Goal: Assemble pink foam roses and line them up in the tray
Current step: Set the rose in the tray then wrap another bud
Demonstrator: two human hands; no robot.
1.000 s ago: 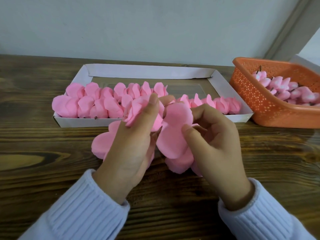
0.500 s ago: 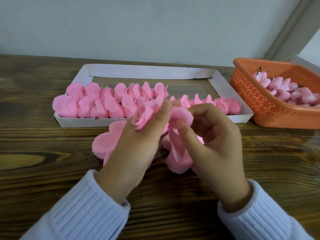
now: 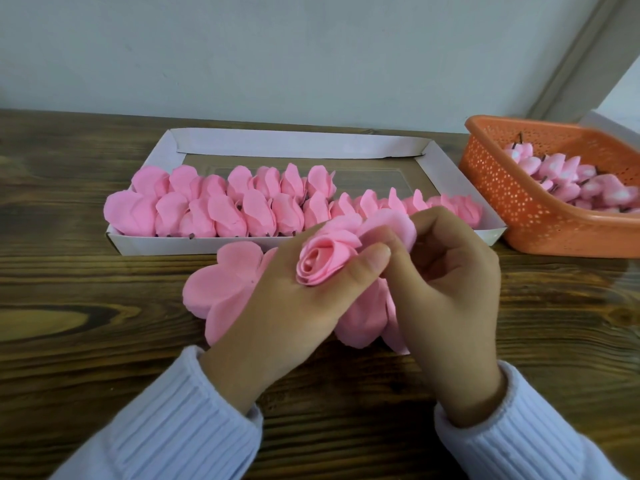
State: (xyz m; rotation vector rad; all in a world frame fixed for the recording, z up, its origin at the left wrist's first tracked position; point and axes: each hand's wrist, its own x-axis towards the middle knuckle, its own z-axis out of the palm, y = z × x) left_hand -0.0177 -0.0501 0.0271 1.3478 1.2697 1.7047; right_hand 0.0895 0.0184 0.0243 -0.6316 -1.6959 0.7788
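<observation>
A pink foam rose bud point(image 3: 325, 259) faces the camera, gripped between the thumb and fingers of my left hand point(image 3: 287, 306). Its outer foam petals point(image 3: 367, 313) hang below and behind the bud. My right hand point(image 3: 450, 282) pinches one petal point(image 3: 391, 225) against the bud's right side. Flat pink petal sheets point(image 3: 221, 285) lie on the table under my left hand. The white cardboard tray point(image 3: 287, 142) behind holds several finished pink roses point(image 3: 221, 209) lined up in two rows along its front.
An orange perforated plastic basket point(image 3: 512, 199) stands at the right and holds several pink rose buds point(image 3: 568, 178) with dark stems. The dark wooden table point(image 3: 86, 323) runs to a pale wall at the back.
My left hand has turned the bud so its spiral centre faces the camera. My right hand has folded a petal up against the bud's right side.
</observation>
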